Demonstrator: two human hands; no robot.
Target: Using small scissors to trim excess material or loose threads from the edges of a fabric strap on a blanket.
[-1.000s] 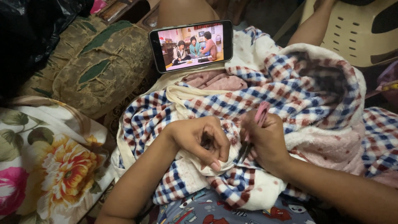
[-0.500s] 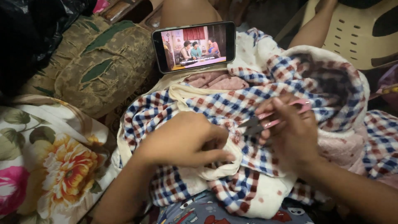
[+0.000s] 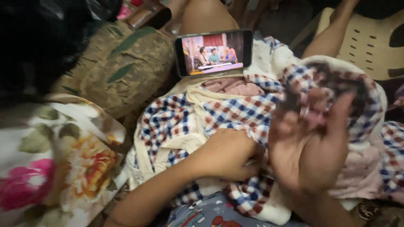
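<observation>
Now the checked cloth [image 3: 219, 111] lies soft and floppy across your lap. Your left hand [image 3: 229, 153] is curled, pinching a fold. Your right hand [image 3: 309, 145] is blurry, lifted above it; its grip I cannot tell. Hold near the hem.

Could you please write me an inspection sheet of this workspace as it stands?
Surface: person's lap, covered by cloth.
Job's things: checked cloth in red, blue and white, bunched, cream edging.
Clutter: phone propped upright, screen lit; floral cushion; olive leaf-pattern cushion.
Grippers: left hand pressed on the cloth; right hand raised, blurred, something pink at the fingers, unclear.
Cables: nothing seen.
Surroundings: cream plastic chair; a bare leg behind the phone.
</observation>
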